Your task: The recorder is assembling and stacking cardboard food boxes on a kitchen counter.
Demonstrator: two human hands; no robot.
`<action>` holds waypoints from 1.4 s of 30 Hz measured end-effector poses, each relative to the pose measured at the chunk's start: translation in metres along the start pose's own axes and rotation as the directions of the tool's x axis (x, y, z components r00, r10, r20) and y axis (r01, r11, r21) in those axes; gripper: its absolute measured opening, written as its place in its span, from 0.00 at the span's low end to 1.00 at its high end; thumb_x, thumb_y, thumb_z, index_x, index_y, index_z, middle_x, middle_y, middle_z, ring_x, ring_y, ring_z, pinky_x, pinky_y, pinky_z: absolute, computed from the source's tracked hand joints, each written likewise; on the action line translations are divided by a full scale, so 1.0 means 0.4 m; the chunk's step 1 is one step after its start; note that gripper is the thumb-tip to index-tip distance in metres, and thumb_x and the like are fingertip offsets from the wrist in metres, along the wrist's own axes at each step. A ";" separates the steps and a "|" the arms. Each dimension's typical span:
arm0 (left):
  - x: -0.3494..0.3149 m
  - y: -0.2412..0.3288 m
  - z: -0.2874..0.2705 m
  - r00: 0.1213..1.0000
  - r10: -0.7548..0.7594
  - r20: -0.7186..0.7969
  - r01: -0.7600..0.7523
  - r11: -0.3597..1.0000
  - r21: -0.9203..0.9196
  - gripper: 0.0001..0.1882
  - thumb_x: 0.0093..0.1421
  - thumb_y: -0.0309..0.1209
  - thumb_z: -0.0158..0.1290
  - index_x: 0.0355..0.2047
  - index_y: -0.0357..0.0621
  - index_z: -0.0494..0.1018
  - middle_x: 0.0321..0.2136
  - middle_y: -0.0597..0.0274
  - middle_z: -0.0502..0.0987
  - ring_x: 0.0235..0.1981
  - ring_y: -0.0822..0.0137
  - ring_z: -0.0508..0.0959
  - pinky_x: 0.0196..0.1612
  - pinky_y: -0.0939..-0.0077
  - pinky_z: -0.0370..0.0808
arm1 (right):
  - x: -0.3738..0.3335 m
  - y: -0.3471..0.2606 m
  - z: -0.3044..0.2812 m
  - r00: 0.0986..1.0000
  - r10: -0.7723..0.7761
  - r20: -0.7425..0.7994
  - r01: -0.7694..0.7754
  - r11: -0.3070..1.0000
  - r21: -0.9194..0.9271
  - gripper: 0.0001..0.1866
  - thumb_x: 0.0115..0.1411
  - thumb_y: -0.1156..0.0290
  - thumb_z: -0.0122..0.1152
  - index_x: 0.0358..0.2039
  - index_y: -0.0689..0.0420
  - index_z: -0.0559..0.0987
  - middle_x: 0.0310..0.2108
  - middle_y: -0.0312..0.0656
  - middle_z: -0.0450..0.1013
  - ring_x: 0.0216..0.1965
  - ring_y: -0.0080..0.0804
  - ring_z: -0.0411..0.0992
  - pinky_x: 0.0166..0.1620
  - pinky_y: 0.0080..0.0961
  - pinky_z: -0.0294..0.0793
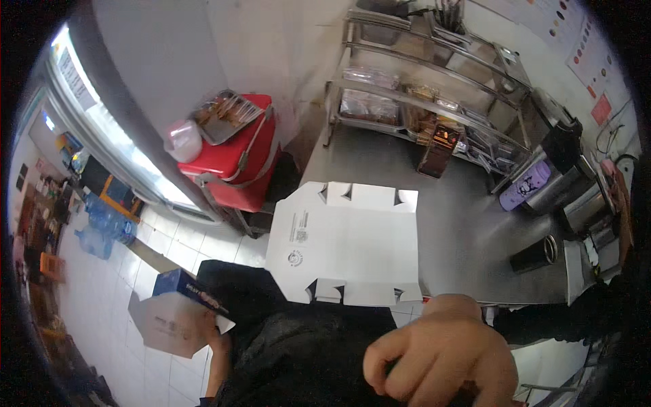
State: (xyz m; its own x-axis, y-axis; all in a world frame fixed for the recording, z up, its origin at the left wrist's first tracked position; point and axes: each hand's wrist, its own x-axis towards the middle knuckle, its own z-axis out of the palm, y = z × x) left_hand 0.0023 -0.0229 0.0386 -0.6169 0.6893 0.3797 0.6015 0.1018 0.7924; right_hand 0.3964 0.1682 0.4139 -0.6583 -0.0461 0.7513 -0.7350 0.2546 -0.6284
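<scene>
Down at the left, my left hand (217,336) grips a cardboard box (173,319) with a blue printed side and white flaps; its fingers are partly behind the cardboard. Close to the camera at the lower right is my right hand (444,353), its fingers curled inward. The palm is turned away, so anything inside it is hidden. Ahead of me a flat, unfolded white box blank (352,237) with cut tabs and small print lies on the steel table (468,224), its near left part overhanging the edge.
A wire-and-steel rack (434,95) holds trays of wrapped items along the wall. A dark printed carton (439,152), a purple tumbler (525,184) and a black cup (534,254) stand on the table. To the left are a red cooler (234,163) with a metal tray (227,117) and a glass-door fridge (129,142).
</scene>
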 end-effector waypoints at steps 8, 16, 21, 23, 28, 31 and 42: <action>0.140 0.265 -0.069 0.874 0.461 0.152 -0.482 0.787 0.385 0.11 0.47 0.21 0.56 0.32 0.47 0.78 0.26 0.61 0.74 0.33 0.53 0.74 0.42 0.57 0.68 | -0.006 0.083 0.010 0.995 0.068 0.077 -0.075 0.993 0.088 0.14 0.61 0.59 0.61 0.37 0.58 0.79 0.35 0.45 0.75 0.32 0.41 0.72 0.42 0.40 0.71; 0.289 0.605 0.004 0.598 0.576 0.557 -0.711 0.702 0.039 0.13 0.50 0.25 0.53 0.37 0.51 0.78 0.35 0.58 0.74 0.37 0.52 0.75 0.45 0.58 0.71 | -0.042 0.308 0.100 0.821 0.293 -0.490 -0.561 0.255 -0.788 0.13 0.50 0.68 0.70 0.38 0.49 0.81 0.62 0.51 0.61 0.63 0.54 0.59 0.62 0.43 0.62; 0.286 0.663 0.142 0.499 0.676 0.543 -0.774 0.629 -0.071 0.16 0.52 0.25 0.55 0.44 0.47 0.73 0.32 0.54 0.77 0.37 0.49 0.77 0.43 0.56 0.72 | -0.193 0.309 0.047 0.756 0.286 -0.588 -0.654 0.360 -0.666 0.09 0.51 0.69 0.69 0.32 0.53 0.79 0.61 0.49 0.64 0.65 0.54 0.57 0.64 0.45 0.57; 0.274 0.665 0.184 0.653 0.369 0.661 -0.413 0.905 -0.098 0.20 0.56 0.26 0.56 0.50 0.48 0.68 0.30 0.51 0.79 0.36 0.46 0.79 0.42 0.54 0.73 | -0.250 0.308 0.049 0.728 0.295 -0.619 -0.676 0.460 -0.576 0.07 0.52 0.69 0.68 0.31 0.54 0.78 0.61 0.48 0.64 0.66 0.54 0.56 0.65 0.45 0.56; 0.261 0.669 0.227 0.588 0.243 0.771 -0.246 0.962 -0.116 0.25 0.58 0.29 0.58 0.54 0.48 0.62 0.34 0.46 0.80 0.38 0.43 0.80 0.42 0.53 0.74 | -0.316 0.349 0.076 0.545 0.034 -0.838 -0.600 0.713 -0.362 0.08 0.55 0.72 0.66 0.30 0.54 0.73 0.59 0.51 0.65 0.67 0.53 0.54 0.65 0.49 0.54; 0.273 0.678 0.228 0.641 0.199 0.741 -0.130 0.980 -0.151 0.26 0.57 0.29 0.59 0.53 0.47 0.61 0.34 0.45 0.81 0.38 0.43 0.80 0.42 0.54 0.74 | -0.305 0.362 0.082 0.474 0.011 -0.880 -0.314 0.936 -0.158 0.10 0.56 0.71 0.65 0.34 0.55 0.71 0.60 0.54 0.64 0.66 0.55 0.55 0.65 0.51 0.54; 0.270 0.687 0.227 0.591 0.176 0.787 -0.114 0.984 -0.134 0.34 0.54 0.26 0.62 0.57 0.50 0.58 0.32 0.51 0.82 0.38 0.49 0.82 0.41 0.59 0.75 | -0.242 0.353 0.047 0.748 0.054 -0.662 -0.599 0.484 -0.637 0.11 0.53 0.68 0.68 0.36 0.54 0.78 0.58 0.51 0.66 0.64 0.54 0.58 0.65 0.50 0.53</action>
State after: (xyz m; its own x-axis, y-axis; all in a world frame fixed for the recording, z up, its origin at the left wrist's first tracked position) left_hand 0.1471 0.1447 0.2537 0.1403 0.9900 -0.0117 0.5941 -0.0748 0.8009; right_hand 0.3532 0.1904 0.2487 -0.4247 0.6186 0.6610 0.1419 0.7666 -0.6263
